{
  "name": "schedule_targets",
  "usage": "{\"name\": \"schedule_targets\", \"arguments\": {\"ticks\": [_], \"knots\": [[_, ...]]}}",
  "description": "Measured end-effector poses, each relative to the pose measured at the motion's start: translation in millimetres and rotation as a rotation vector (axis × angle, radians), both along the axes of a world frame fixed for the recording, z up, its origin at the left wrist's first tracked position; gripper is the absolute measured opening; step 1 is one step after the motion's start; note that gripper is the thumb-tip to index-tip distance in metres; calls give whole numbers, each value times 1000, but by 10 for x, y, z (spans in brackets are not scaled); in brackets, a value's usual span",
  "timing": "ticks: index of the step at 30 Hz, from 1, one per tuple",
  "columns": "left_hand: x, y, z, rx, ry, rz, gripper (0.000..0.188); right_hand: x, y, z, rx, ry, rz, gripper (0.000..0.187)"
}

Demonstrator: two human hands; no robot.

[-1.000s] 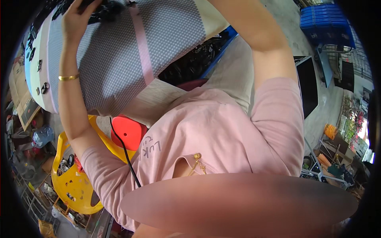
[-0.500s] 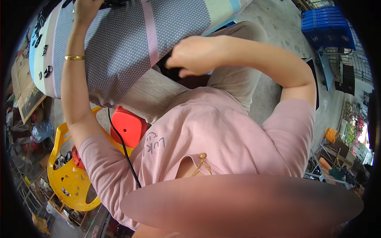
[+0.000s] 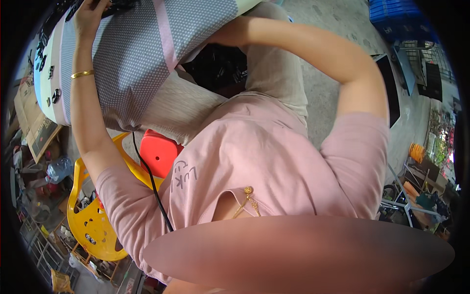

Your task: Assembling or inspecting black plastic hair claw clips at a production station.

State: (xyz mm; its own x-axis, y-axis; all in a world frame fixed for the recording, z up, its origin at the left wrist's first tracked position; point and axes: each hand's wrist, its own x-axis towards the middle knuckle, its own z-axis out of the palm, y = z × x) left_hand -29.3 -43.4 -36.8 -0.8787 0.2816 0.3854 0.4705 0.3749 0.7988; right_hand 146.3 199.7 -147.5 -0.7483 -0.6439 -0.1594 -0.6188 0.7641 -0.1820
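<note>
My left hand (image 3: 89,18) is at the upper left, over a table draped in a dotted grey cloth (image 3: 132,63) with a pink stripe. Its fingers are bent among small black pieces (image 3: 120,7), and the frame's top edge cuts part of them off; what they grip is too small to make out. My right hand (image 3: 229,33) reaches to the cloth's near edge, which hides its fingers. Below that hand, between my knees, a heap of glossy black pieces (image 3: 215,66) lies in a dark space. More small black clips (image 3: 56,95) rest along the cloth's left side.
A red stool (image 3: 159,153) and a yellow plastic chair (image 3: 98,230) stand at my left. A black cord (image 3: 149,176) hangs past my left side. Blue crates (image 3: 399,19) are stacked at the far right. Cardboard (image 3: 36,117) and a clear bottle (image 3: 58,169) lie at the left.
My right hand has moved up and forward from the space between my knees to the cloth's edge, uncovering the black heap. The view has shifted slightly; my left hand stays among the black pieces.
</note>
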Motion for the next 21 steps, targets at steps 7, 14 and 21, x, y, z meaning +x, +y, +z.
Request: {"name": "schedule_targets", "arguments": {"ticks": [7, 14, 21], "knots": [[-413, -231, -247, -186, 337, -100, 36, -171, 402, 61, -207, -237, -509, 33], [82, 12, 69, -52, 47, 52, 25, -110, 498, 71, -251, -160, -490, 35], [12, 38, 54, -84, 93, -61, 23, 20, 546, 165, -320, -101, -448, 37]]}}
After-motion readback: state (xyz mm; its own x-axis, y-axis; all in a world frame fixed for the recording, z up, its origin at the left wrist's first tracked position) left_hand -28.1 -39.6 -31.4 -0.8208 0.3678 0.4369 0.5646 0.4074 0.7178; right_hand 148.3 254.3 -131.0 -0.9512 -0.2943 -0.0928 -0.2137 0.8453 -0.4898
